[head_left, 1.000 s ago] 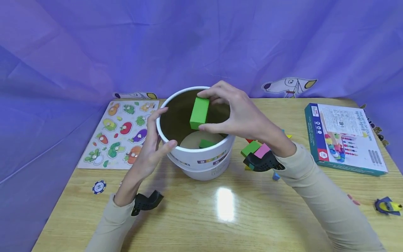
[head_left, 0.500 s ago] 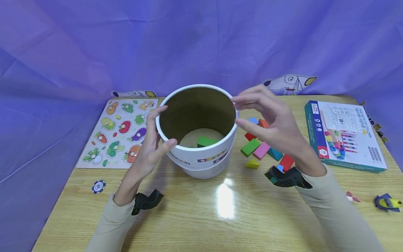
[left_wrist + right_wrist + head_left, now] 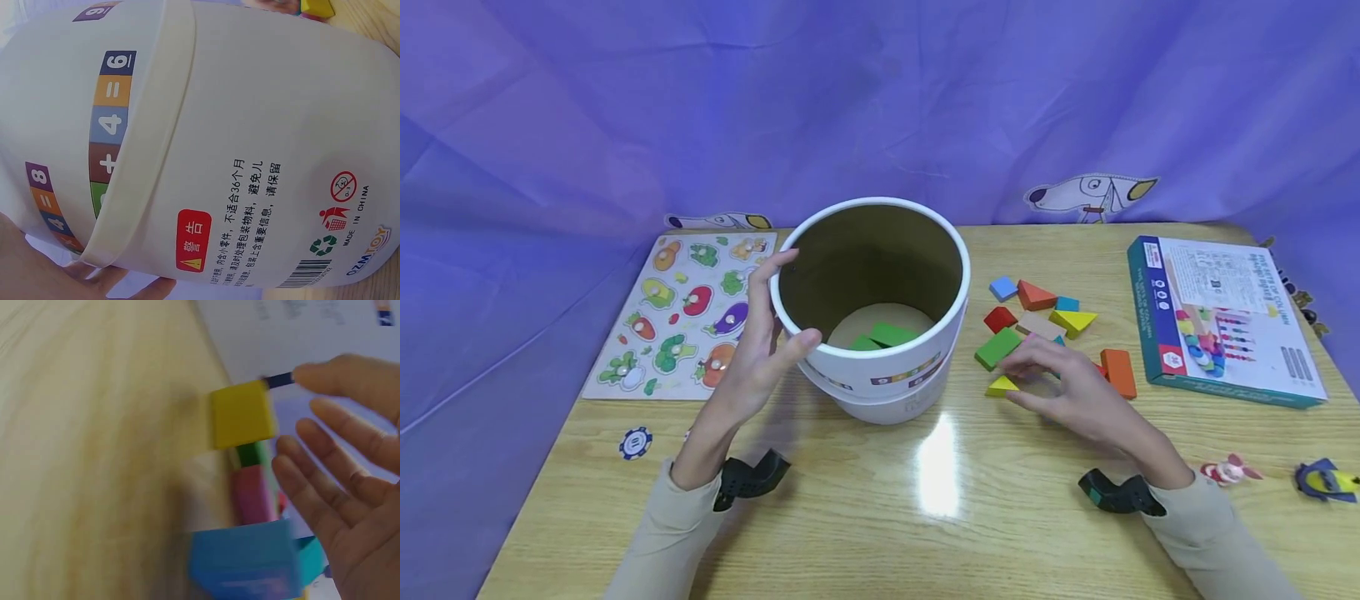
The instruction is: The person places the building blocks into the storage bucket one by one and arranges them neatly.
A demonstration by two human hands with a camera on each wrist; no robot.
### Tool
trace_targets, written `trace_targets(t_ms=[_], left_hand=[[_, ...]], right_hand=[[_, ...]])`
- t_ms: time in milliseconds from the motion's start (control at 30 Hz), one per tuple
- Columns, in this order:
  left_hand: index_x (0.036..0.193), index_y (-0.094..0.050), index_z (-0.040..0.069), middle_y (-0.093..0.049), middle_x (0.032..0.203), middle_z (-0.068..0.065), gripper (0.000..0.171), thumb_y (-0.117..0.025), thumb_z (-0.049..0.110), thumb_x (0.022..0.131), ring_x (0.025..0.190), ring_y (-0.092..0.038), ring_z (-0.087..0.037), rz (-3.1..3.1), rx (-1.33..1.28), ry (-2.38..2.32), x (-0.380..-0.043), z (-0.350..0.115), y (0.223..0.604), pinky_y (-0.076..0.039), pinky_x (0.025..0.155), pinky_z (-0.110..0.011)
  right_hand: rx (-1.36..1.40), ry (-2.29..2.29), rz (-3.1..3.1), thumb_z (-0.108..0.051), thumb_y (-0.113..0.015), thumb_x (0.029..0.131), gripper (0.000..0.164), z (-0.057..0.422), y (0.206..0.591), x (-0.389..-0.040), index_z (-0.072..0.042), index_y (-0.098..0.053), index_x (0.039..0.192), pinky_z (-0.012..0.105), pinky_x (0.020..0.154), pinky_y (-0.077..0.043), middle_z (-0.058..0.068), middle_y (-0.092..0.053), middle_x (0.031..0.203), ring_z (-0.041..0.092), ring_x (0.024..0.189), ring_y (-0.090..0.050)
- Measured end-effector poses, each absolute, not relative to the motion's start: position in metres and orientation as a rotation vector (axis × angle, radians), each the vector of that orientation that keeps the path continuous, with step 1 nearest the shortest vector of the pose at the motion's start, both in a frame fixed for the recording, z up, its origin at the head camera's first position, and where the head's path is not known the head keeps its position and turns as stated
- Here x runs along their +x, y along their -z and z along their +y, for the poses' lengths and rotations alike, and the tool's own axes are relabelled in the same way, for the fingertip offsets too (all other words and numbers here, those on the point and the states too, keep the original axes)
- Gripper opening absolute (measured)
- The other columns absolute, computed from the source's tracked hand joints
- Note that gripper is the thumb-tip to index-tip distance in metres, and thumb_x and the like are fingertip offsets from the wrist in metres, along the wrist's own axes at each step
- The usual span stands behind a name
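A tall white bucket (image 3: 895, 408) stands mid-table, with green blocks (image 3: 892, 335) lying on its floor. My left hand (image 3: 748, 371) holds the bucket's left side, thumb and a fingertip at the rim. The left wrist view shows the bucket's printed wall (image 3: 250, 125) and a few fingers beneath it. To the right, my right hand (image 3: 1063, 387) is low over the block pile, thumb and fingers apart near a yellow triangular block (image 3: 1002, 387). In the right wrist view its fingers are spread beside that yellow block (image 3: 240, 415), with a blue block (image 3: 244, 559) closer to the camera.
Loose blocks lie around the right hand, including a green one (image 3: 997, 348) and an orange one (image 3: 1118, 373). A vegetable puzzle board (image 3: 700, 275) lies left, a boxed set (image 3: 1232, 325) right. A poker chip (image 3: 636, 442) and small figures (image 3: 1231, 469) sit nearer the front.
The right hand released a green block into the bucket, then moved right and down to the block pile. The left hand stayed on the bucket.
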State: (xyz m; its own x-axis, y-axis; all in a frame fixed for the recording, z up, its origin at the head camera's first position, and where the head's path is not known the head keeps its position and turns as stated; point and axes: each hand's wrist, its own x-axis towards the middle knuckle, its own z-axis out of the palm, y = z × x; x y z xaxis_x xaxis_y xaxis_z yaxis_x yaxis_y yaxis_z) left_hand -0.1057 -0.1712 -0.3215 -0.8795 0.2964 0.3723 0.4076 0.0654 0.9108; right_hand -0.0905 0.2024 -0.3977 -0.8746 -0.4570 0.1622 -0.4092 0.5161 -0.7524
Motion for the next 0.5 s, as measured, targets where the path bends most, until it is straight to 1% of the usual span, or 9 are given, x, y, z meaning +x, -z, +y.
trace_targets(t_ms=[100,200,333,500], left_hand=[[0.151,-0.018,0.021,-0.019,0.157,-0.005,0.079,-0.065,0.029,0.088,0.143,-0.023,-0.032,-2.225,-0.738,1.954,-0.1057,-0.1710,0.3217,-0.018,0.113,-0.063],[0.151,-0.019,0.021,-0.019,0.157,-0.005,0.079,-0.066,0.031,0.087,0.143,-0.024,-0.032,-2.225,-0.733,1.955,-0.1059,-0.1708,0.3220,-0.018,0.113,-0.062],[0.150,-0.019,0.021,-0.020,0.157,-0.004,0.079,-0.066,0.028,0.087,0.143,-0.024,-0.031,-2.226,-0.726,1.963,-0.1061,-0.1707,0.3216,-0.018,0.113,-0.062],[0.150,-0.019,0.021,-0.021,0.156,-0.001,0.079,-0.065,0.025,0.086,0.143,-0.024,-0.029,-2.233,-0.717,1.966,-0.1058,-0.1705,0.3209,-0.018,0.114,-0.061]], right_hand=[[-0.712,1.232,2.688,-0.011,-0.078,0.081,0.032,0.2009,0.4056,-0.0901,-0.017,-0.069,0.111,0.022,0.084,-0.055,-0.006,-0.064,0.106,0.007,0.093,-0.063],[-0.679,1.197,2.706,-0.009,-0.079,0.080,0.032,0.1984,0.4087,-0.0896,-0.015,-0.070,0.110,0.023,0.082,-0.056,-0.004,-0.065,0.106,0.008,0.091,-0.064],[-0.657,1.174,2.745,-0.007,-0.079,0.079,0.030,0.1960,0.4095,-0.0887,-0.015,-0.071,0.107,0.023,0.081,-0.056,-0.004,-0.068,0.103,0.008,0.089,-0.065],[-0.640,1.140,2.787,-0.010,-0.080,0.079,0.030,0.1959,0.4100,-0.0880,-0.018,-0.073,0.107,0.024,0.082,-0.055,-0.007,-0.071,0.101,0.007,0.088,-0.066]])
